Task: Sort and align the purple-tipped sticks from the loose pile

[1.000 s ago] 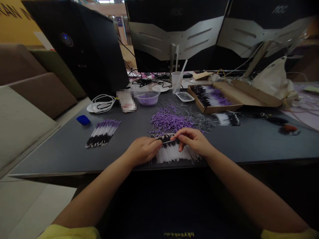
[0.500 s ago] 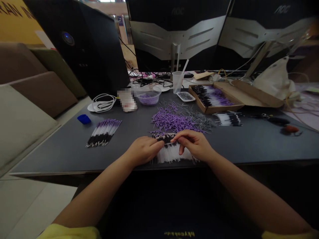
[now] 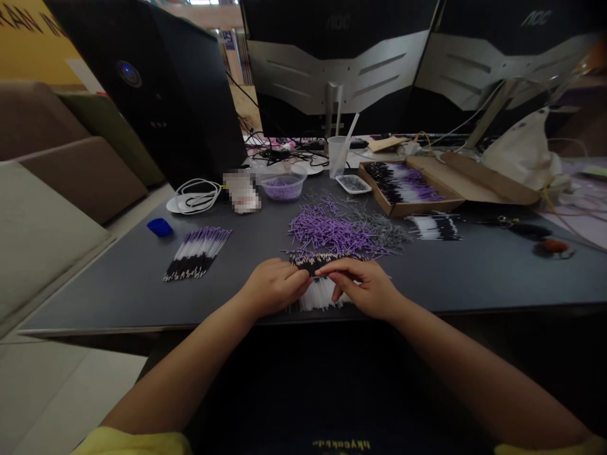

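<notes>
A row of thin black-and-white sticks (image 3: pixel 318 296) lies at the table's front edge, under and between my hands. My left hand (image 3: pixel 275 286) is closed at the row's left side, thumb and fingers pressed together on something too small to make out. From the right, my right hand (image 3: pixel 363 285) reaches over the row, its index finger stretched toward the left thumb and its other fingers curled but apart. Just behind the row is a loose pile of purple pieces (image 3: pixel 327 230), with grey pieces (image 3: pixel 386 230) at its right.
A bundle of purple-tipped sticks (image 3: pixel 198 253) and a blue cup (image 3: pixel 160 227) lie left. Behind are a purple-filled bowl (image 3: pixel 283 186), a plastic cup (image 3: pixel 337 158) and a small tray (image 3: pixel 353 184). An open cardboard box (image 3: pixel 427 207) and more sticks (image 3: pixel 434 227) are right.
My right hand has moved left and slightly down, bringing its index fingertip close to my left thumb. My left hand has barely moved.
</notes>
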`<state>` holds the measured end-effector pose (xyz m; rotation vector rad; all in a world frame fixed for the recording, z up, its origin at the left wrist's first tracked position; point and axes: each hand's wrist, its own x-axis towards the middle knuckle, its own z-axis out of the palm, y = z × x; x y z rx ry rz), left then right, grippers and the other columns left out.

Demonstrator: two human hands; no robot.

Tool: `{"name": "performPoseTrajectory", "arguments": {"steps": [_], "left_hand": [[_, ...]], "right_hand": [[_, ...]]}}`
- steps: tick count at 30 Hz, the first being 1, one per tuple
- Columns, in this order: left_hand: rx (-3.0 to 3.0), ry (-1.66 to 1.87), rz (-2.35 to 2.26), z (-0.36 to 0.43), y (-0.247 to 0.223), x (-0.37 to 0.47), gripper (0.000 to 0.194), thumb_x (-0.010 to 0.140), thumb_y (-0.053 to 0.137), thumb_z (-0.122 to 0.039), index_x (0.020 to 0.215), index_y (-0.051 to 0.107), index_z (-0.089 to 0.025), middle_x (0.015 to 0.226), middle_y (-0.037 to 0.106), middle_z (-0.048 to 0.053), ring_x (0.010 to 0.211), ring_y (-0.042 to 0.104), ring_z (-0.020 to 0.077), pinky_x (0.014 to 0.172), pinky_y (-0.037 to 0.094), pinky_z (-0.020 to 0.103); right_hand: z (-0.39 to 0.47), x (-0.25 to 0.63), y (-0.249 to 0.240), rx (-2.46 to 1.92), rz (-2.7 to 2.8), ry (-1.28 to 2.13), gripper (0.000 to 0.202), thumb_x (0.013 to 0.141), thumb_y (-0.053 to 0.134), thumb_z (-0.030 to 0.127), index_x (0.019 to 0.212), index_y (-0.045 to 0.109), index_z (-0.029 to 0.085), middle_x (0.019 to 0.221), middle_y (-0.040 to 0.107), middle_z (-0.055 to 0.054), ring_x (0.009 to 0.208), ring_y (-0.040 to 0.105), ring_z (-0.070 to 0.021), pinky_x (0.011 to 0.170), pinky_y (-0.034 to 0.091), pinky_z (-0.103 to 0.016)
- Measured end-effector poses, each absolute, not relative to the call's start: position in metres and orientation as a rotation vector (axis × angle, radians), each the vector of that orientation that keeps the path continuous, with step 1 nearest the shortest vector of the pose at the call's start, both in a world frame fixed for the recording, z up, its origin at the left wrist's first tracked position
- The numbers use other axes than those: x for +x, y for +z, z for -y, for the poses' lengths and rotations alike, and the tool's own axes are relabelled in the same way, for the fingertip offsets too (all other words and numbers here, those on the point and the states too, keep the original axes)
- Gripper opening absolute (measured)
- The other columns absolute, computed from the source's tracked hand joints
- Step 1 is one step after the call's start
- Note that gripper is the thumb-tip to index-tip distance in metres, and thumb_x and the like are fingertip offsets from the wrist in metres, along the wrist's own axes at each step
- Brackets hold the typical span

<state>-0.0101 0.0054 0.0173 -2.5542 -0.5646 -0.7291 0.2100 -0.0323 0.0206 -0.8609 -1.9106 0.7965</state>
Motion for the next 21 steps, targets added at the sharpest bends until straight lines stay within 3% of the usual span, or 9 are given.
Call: {"name": "performPoseTrajectory", "arguments": {"steps": [4, 9, 16, 21], "left_hand": [[-2.542, -0.728, 0.551, -0.006, 0.016, -0.012, 0.019, 0.092, 0.047, -0.021, 0.076, 0.057, -0.017, 0.058, 0.054, -0.001, 0.052, 0.048, 0.0123, 0.052, 0.031, 0.028], [-2.537, -0.763, 0.604, -0.007, 0.012, -0.011, 0.019, 0.091, 0.049, -0.021, 0.074, 0.056, -0.017, 0.056, 0.052, -0.002, 0.052, 0.047, 0.0123, 0.052, 0.032, 0.028], [-2.604, -0.800, 0.582, -0.008, 0.007, -0.013, 0.017, 0.091, 0.047, -0.018, 0.077, 0.058, -0.017, 0.061, 0.059, -0.001, 0.057, 0.052, 0.0116, 0.057, 0.037, 0.025], [-2.602, -0.815, 0.568, -0.009, 0.009, -0.014, 0.016, 0.090, 0.047, -0.017, 0.078, 0.059, -0.017, 0.062, 0.059, -0.001, 0.057, 0.052, 0.0117, 0.057, 0.037, 0.025]], "right_hand": [[0.033, 0.211, 0.023, -0.947, 2.017, 0.620, 0.019, 0.092, 0.051, 0.024, 0.103, 0.066, 0.019, 0.084, 0.073, -0.003, 0.065, 0.068, -0.0126, 0.060, 0.052, -0.023], [0.029, 0.214, 0.023, -0.938, 2.082, 0.397, 0.017, 0.090, 0.054, 0.023, 0.100, 0.068, 0.019, 0.092, 0.073, -0.005, 0.079, 0.068, -0.0155, 0.076, 0.051, -0.028], [0.030, 0.213, 0.020, -0.841, 2.069, 0.511, 0.019, 0.091, 0.054, 0.022, 0.104, 0.069, 0.020, 0.084, 0.072, -0.001, 0.065, 0.065, -0.0096, 0.069, 0.051, -0.022], [0.029, 0.214, 0.019, -0.832, 2.084, 0.530, 0.021, 0.091, 0.055, 0.023, 0.106, 0.069, 0.022, 0.083, 0.073, 0.000, 0.064, 0.066, -0.0096, 0.068, 0.052, -0.022]]}}
